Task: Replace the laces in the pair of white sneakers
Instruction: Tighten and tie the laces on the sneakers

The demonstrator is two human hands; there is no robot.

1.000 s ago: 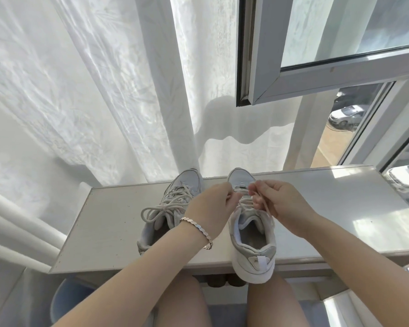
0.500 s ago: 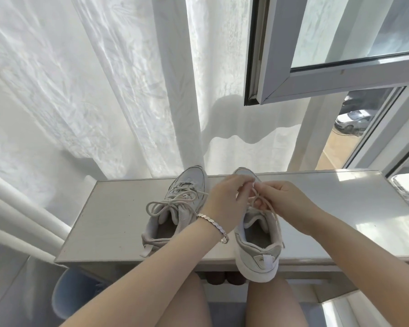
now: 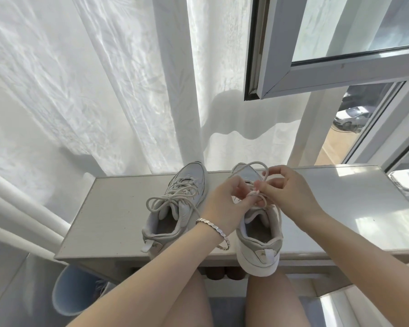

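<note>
Two white sneakers stand side by side on a pale bench top point(image 3: 113, 208), toes toward the curtain. The left sneaker point(image 3: 175, 208) has its cream lace tied in a loose bow. The right sneaker point(image 3: 260, 239) has its heel hanging over the bench's front edge. Over its tongue, my left hand point(image 3: 224, 204), which wears a silver bracelet, pinches the lace point(image 3: 257, 165). My right hand point(image 3: 291, 194) pinches the same lace close by, and a loop of it arches up above the sneaker's toe. My hands hide the eyelets.
A white curtain point(image 3: 104, 90) hangs behind the bench. An open window sash point(image 3: 328, 74) juts out above on the right, with parked cars seen outside. A pale blue bin point(image 3: 71, 293) stands under the bench's left end. My bare knees are below the front edge.
Both hands have worked the right sneaker's lace, and a loop now stands up above the toe. The view has shifted slightly leftward and the left sneaker has stayed put.
</note>
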